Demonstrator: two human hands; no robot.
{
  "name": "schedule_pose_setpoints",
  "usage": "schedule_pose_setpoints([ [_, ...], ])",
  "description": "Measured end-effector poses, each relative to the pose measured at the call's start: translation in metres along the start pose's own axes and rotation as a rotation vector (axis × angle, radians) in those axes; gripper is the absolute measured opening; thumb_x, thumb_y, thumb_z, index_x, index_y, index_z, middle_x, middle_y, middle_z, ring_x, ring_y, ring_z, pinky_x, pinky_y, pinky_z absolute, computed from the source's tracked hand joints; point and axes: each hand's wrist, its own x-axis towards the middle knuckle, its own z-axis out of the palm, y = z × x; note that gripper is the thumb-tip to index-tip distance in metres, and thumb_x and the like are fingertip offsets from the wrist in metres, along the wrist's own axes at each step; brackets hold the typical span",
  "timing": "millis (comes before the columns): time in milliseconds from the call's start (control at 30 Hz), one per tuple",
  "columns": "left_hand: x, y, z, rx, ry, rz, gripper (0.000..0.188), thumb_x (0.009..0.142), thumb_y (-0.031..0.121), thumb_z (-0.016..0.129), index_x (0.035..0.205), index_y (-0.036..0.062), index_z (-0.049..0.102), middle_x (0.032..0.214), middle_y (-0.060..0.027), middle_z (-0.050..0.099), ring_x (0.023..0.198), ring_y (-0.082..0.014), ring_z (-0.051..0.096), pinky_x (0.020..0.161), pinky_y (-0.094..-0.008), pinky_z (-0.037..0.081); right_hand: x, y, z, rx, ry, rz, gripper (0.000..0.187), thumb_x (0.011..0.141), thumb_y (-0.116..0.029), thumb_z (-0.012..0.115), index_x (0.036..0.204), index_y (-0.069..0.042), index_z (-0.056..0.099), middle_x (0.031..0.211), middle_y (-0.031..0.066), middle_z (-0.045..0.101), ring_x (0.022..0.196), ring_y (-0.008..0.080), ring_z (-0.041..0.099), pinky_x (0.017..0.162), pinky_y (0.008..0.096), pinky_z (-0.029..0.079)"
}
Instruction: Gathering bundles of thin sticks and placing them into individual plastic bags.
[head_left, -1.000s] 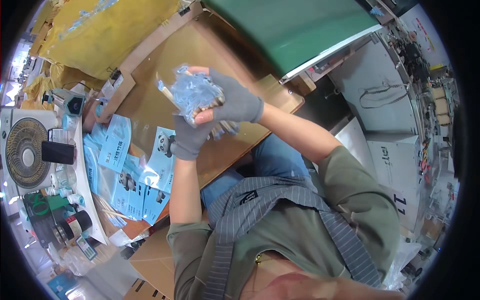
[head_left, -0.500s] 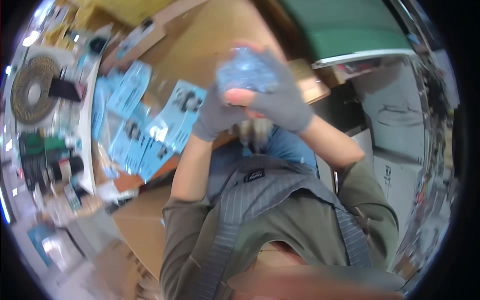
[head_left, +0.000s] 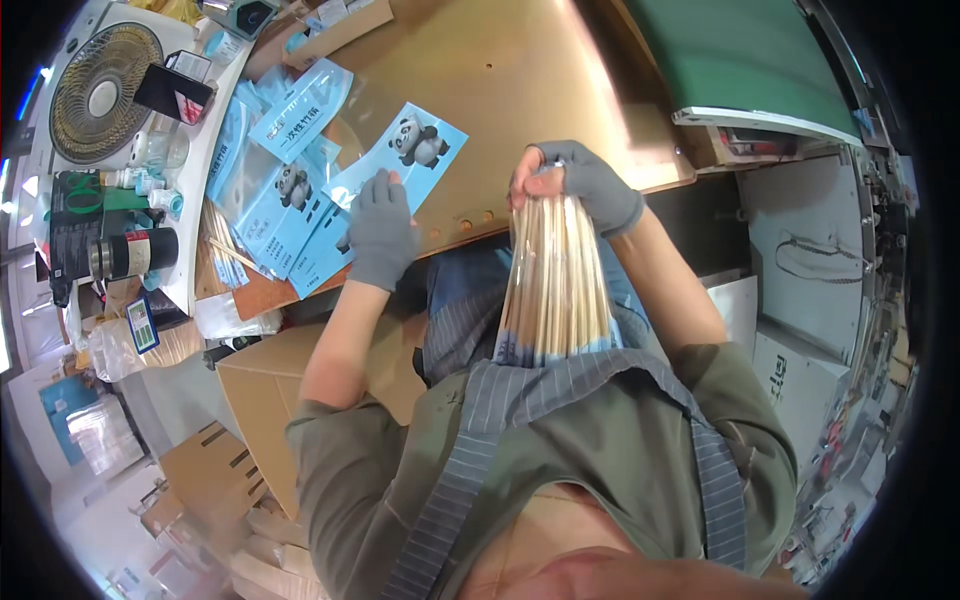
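A bundle of wooden chopsticks (head_left: 556, 275) in clear plastic wrap hangs from my right hand (head_left: 592, 188), whose fingers close round its upper end. The lower end, with blue patches on the wrapping, reaches down to my apron. My left hand (head_left: 382, 232), in a grey fingerless glove like the right, lies over the blue packaging with its fingers stretched out. Under its fingertips is a flat blue plastic bag (head_left: 420, 145) with a panda picture. More blue panda bags (head_left: 275, 205) overlap to the left of that hand.
The brown tabletop (head_left: 490, 90) runs away ahead of me. On the left, a white shelf holds a round fan (head_left: 103, 98), a dark cup (head_left: 140, 253) and small jars. A green panel (head_left: 745, 60) is at the far right. A cardboard box (head_left: 265, 390) stands lower left.
My hands have parted. The left moved onto the blue bags. The right came nearer me, and the bundle now hangs downward; before, both hands were round its blue end.
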Motion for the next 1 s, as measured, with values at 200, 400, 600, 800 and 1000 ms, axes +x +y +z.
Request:
schedule_pose_setpoints([
  [200,0.000,0.000,0.012,-0.193,-0.077,-0.066,0.050,0.074,0.018,0.063,0.116,-0.0043,0.051,0.116,-0.0205,0.055,0.107,-0.0338,0.055,0.086,-0.0385,0.048,0.002,0.004,0.009,-0.002,0.002,0.004,0.019,0.079,-0.018,0.061,0.087,-0.001,0.063,0.083,0.0089,0.066,0.077,0.0137,0.061,0.072,0.0251,0.047],
  [400,-0.013,0.007,0.041,0.163,-0.202,-0.024,0.048,0.077,0.019,0.059,0.115,-0.0087,0.048,0.120,-0.0251,0.051,0.114,-0.0332,0.052,0.092,-0.0375,0.047,0.003,0.002,0.013,-0.022,-0.003,-0.013,0.019,0.079,-0.018,0.061,0.087,-0.001,0.063,0.083,0.0083,0.065,0.078,0.0134,0.060,0.072,0.0253,0.046],
  [600,-0.037,0.009,0.015,-0.044,-0.182,0.108,0.048,0.079,0.008,0.052,0.122,-0.0119,0.044,0.130,-0.0288,0.045,0.124,-0.0391,0.043,0.101,-0.0401,0.041,0.001,0.004,0.018,0.013,0.018,-0.004,0.020,0.079,-0.019,0.061,0.087,-0.001,0.063,0.082,0.0086,0.065,0.078,0.0140,0.060,0.073,0.0253,0.046],
  [800,-0.069,0.007,0.025,-0.021,-0.181,0.241,0.041,0.080,0.004,0.050,0.119,-0.0101,0.047,0.128,-0.0273,0.047,0.121,-0.0395,0.046,0.101,-0.0401,0.040,-0.002,0.001,0.022,0.018,0.020,-0.003,0.020,0.078,-0.018,0.062,0.087,-0.001,0.063,0.083,0.0095,0.065,0.078,0.0151,0.061,0.073,0.0259,0.047],
  [1000,-0.039,0.000,0.009,-0.570,-0.183,-0.131,0.016,0.080,0.016,0.063,0.090,0.0031,0.062,0.087,-0.0164,0.065,0.080,-0.0281,0.064,0.072,-0.0389,0.049,-0.002,0.002,0.027,0.061,-0.001,0.026,0.027,0.078,-0.017,0.061,0.098,0.002,0.062,0.085,0.0106,0.065,0.078,0.0157,0.062,0.072,0.0271,0.049],
])
